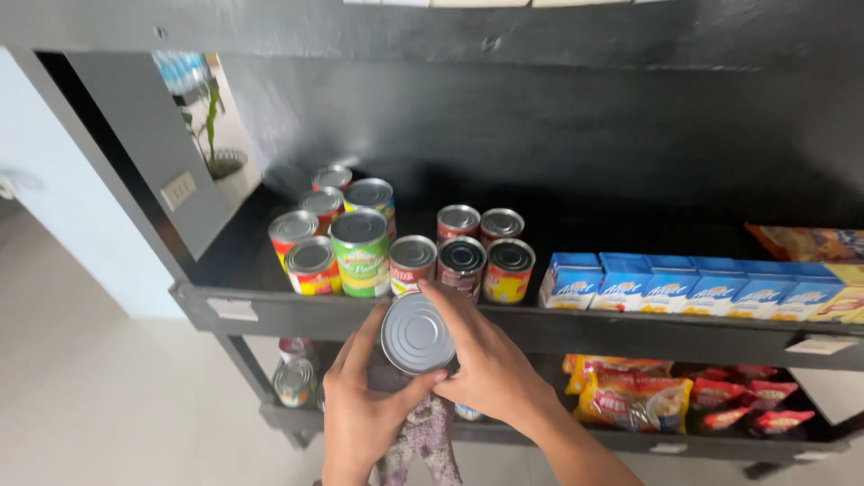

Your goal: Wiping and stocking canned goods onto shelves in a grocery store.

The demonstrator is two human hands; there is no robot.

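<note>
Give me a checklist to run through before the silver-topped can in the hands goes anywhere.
1. Grip: left hand and right hand both wrap the round silver-topped metal can: ok.
2. Can upright: its lid faces the camera, so it looks tilted: not ok.
3. Can's label side: hidden by fingers: cannot tell.
4. Free space on the black upper shelf: front row of red and green labelled tins is packed; dark bare area behind them: ok.
5. Row of blue and white cartons stands apart from the hands: ok.
6. Patterned cloth under the can, whether held: cannot tell.
</note>
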